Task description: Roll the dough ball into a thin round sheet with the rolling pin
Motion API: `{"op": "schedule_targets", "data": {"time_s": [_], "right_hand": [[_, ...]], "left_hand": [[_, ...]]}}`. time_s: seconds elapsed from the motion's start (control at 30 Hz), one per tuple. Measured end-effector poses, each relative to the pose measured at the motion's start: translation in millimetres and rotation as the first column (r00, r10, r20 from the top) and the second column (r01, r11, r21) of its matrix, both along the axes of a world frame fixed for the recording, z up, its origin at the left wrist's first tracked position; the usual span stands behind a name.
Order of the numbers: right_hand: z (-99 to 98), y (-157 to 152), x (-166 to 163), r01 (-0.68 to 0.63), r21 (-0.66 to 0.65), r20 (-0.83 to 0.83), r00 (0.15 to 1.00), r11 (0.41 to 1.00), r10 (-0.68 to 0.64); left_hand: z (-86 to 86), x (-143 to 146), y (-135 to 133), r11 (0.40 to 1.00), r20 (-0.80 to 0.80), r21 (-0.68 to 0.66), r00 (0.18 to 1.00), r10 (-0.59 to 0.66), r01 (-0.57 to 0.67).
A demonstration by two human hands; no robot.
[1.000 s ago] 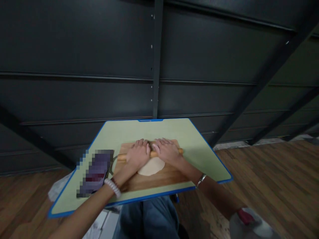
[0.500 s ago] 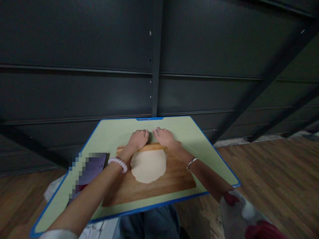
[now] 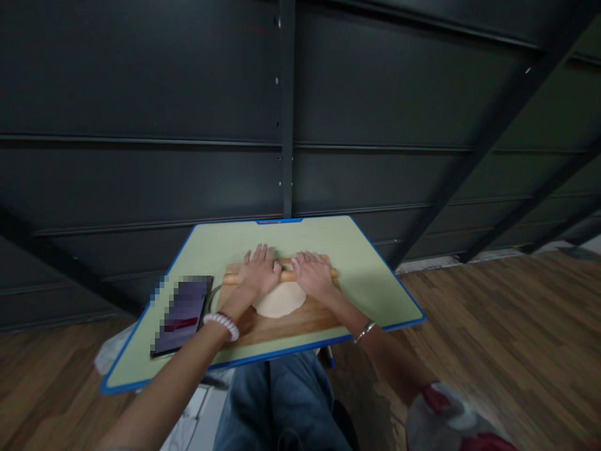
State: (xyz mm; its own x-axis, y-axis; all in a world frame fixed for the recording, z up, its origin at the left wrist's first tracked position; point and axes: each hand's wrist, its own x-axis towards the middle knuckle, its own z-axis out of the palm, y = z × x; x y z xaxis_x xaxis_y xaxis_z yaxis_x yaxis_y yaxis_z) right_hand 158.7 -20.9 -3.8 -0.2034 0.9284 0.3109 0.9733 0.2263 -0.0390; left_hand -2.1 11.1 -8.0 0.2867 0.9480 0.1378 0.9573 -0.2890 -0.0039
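A wooden rolling pin lies crosswise over the far part of a flat, pale round of dough. The dough rests on a wooden board. My left hand presses on the pin's left part, its fingers laid forward over it and the thumb towards the middle. On the right part, my right hand bears down with its fingers bent over the wood. Both palms hide much of the pin; its two ends show outside the hands. A little dough shows beyond the pin, between my hands.
The board sits on a small light-green table with a blue edge. Left of the board lies a dark-framed tablet or phone, partly pixelated. A dark panelled wall rises behind the table. My knees are below its near edge.
The rolling pin has come from the dough's far edge back onto the dough, nearer me. My fingers have gone from curled to laid further forward. The camera view has shifted too.
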Motion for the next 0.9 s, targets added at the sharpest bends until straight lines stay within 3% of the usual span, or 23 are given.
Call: {"op": "schedule_targets", "data": {"time_s": [0.23, 0.53, 0.7, 0.9], "right_hand": [[-8.9, -64, -7, 0.058, 0.019, -0.108, 0.993, 0.998, -0.055], [-15.9, -144, -19, 0.010, 0.020, -0.168, 0.986, 1.000, -0.007], [-17.9, -140, -14, -0.018, 0.031, -0.152, 0.988, 0.999, 0.022], [-15.9, -102, 15, -0.051, 0.061, -0.149, 0.987, 0.997, 0.059]], "left_hand": [[-1.1, -5, -29, 0.992, 0.025, 0.084, 0.994, -0.102, 0.099], [8.4, -23, -71, 0.954, 0.028, 0.144, 0.963, -0.268, 0.262], [9.1, -26, -67, 0.943, -0.012, 0.138, 0.952, -0.305, 0.304], [3.7, -7, -32, 0.952, 0.038, 0.092, 0.954, -0.297, 0.293]]}}
